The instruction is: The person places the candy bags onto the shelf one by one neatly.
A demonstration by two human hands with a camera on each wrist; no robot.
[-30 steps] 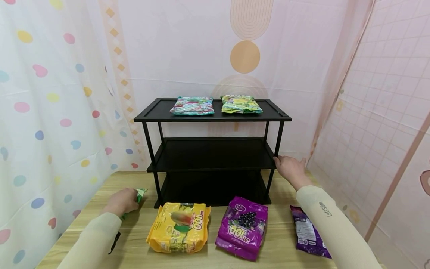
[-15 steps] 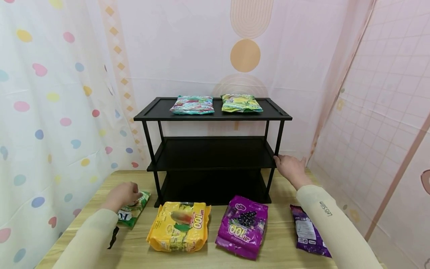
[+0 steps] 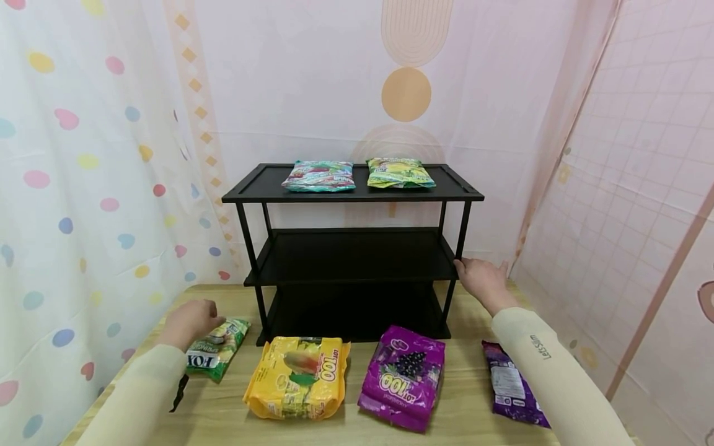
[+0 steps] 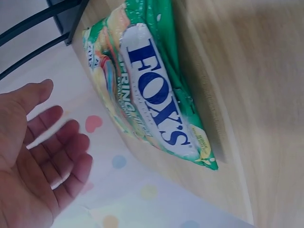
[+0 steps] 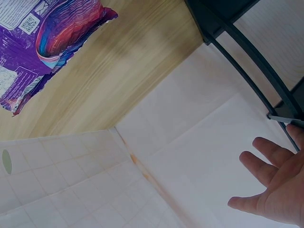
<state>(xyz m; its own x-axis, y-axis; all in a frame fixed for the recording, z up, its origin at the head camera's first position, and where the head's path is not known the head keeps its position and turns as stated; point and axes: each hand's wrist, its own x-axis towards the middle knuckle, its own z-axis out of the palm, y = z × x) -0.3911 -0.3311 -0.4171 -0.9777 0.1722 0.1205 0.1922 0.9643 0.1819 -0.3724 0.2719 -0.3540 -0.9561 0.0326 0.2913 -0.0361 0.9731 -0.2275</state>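
Before the black three-tier shelf (image 3: 357, 254), a yellow plastic bag (image 3: 298, 379) and a purple plastic bag (image 3: 403, 378) are laid; a teal plastic packet (image 3: 319, 176) and a yellow-green packet (image 3: 399, 173) are set on its top. At the shelf's left, the green plastic FOX'S bag (image 3: 216, 354) is partly hidden by the left hand (image 3: 191, 322), held apart, fingers relaxed. The shelf's right side is touched by the right hand (image 3: 484, 283), fingers spread.

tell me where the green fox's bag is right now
In the head view, the green Fox's bag lies on the table at the left, beside the left hand and left of the yellow bag.
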